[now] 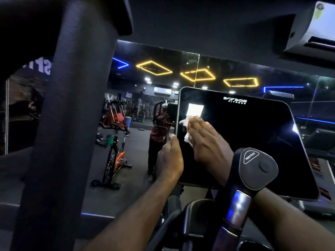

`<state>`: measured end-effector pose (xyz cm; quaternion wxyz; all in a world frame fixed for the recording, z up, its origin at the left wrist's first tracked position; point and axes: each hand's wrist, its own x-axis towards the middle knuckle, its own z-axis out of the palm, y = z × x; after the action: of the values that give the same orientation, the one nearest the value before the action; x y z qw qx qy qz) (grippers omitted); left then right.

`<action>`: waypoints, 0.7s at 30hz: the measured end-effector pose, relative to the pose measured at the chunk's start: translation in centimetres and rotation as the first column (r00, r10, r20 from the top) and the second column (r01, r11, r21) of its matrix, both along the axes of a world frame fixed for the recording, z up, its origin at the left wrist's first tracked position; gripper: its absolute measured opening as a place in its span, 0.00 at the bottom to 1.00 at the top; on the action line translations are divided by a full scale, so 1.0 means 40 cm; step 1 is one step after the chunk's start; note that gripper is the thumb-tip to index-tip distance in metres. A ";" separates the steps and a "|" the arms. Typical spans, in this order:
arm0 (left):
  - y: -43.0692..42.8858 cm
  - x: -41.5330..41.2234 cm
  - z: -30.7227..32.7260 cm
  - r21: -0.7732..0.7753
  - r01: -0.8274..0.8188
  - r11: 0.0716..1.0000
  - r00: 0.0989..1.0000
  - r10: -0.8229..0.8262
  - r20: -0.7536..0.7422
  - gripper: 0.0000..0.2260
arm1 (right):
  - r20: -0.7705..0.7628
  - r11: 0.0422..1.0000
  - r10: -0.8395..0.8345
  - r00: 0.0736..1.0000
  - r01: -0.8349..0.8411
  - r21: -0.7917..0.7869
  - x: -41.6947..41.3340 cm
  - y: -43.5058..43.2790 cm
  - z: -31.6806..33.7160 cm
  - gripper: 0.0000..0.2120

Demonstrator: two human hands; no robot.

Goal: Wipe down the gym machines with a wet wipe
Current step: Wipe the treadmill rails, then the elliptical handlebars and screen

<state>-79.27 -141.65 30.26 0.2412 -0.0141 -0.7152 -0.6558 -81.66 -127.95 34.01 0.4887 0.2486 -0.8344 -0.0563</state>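
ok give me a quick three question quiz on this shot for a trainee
1. True or false: the right hand presses the wet wipe against the console screen with straight fingers.
2. What does the left hand hold? A) the wet wipe B) the left edge of the console screen C) nothing
3. Fill in: the brand printed at the top of the console screen reads VIVA ____.

Key: 1 true; 2 B; 3 FITNESS
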 end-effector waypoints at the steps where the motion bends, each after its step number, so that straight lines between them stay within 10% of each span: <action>1: 0.002 -0.002 -0.002 -0.004 0.002 1.000 1.000 -0.002 -0.003 0.32 | 0.040 0.998 0.003 0.999 0.000 -0.057 0.004 -0.009 0.006 0.24; 6: 0.001 0.019 0.006 -0.018 0.002 1.000 1.000 -0.002 -0.011 0.28 | 0.224 0.999 -0.014 0.974 0.024 -0.042 0.044 -0.073 -0.013 0.32; 21: 0.008 0.015 0.007 -0.029 -0.017 0.999 0.999 0.018 0.046 0.29 | 0.091 0.969 -0.241 0.966 0.245 -0.038 -0.014 -0.051 0.098 0.30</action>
<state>-78.67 -141.33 30.55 0.2303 0.0038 -0.7298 -0.6437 -82.21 -130.00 37.94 0.4477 0.1345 -0.8799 -0.0847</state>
